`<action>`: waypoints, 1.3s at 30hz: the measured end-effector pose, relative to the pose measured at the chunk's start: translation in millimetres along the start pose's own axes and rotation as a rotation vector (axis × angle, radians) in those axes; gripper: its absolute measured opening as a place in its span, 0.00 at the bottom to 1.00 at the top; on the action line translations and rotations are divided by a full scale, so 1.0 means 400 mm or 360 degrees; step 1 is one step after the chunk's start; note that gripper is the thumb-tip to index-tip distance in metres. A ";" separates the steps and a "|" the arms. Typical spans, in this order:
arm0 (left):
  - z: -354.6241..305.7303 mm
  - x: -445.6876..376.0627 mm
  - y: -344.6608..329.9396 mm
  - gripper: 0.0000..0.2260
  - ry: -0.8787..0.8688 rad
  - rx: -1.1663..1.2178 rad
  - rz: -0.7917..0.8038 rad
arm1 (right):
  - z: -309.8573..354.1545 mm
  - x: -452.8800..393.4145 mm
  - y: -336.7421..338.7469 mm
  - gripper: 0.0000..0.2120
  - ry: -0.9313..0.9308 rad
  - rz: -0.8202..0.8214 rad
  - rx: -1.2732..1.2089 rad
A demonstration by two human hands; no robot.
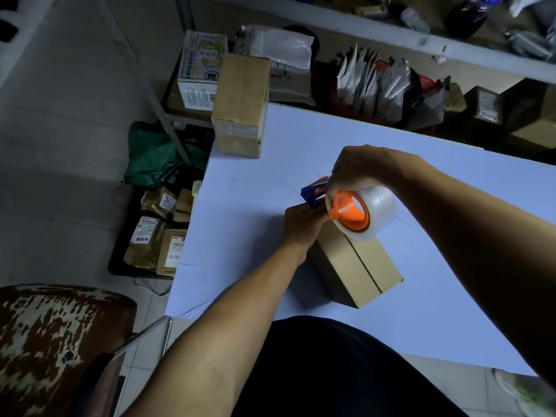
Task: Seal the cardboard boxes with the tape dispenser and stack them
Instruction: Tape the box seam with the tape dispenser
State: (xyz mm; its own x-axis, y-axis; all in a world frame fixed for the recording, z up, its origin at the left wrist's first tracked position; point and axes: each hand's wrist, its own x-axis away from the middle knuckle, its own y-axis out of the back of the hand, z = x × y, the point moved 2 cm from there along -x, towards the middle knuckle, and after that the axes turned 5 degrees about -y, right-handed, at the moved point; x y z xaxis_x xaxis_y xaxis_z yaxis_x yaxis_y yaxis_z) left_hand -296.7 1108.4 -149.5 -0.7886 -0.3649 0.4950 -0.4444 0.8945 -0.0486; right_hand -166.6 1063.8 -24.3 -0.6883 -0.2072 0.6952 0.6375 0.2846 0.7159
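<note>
A small cardboard box (358,266) lies on the white table (436,311) in front of me, its top flaps closed along a centre seam. My right hand (358,171) grips the orange and blue tape dispenser (349,210) with its roll of clear tape, held over the box's far end. My left hand (302,221) rests at that same far end, its fingers curled at the dispenser's blue front edge and partly hidden. A second cardboard box (240,106), sealed with clear tape, stands at the table's far left corner.
On the floor to the left, a black tray (120,266) holds several brown parcels, with a green bag (153,155) behind it. A printed carton (200,70) sits behind the far box. Shelves with packets and bags run along the back. A worn chair (54,341) stands at near left.
</note>
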 end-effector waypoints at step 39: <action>-0.033 -0.020 0.009 0.12 -0.0352 -0.0403 -0.0215 | -0.126 0.223 -0.088 0.29 0.0235 -0.0334 -0.0437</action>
State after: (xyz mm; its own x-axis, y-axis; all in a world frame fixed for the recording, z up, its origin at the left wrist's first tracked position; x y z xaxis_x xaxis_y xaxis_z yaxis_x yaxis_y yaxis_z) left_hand -286.3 1118.0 -142.1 -0.8151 -0.5064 0.2814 -0.4533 0.8600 0.2345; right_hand -233.0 988.1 15.9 -0.7693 -0.3731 0.5187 0.5707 -0.0362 0.8204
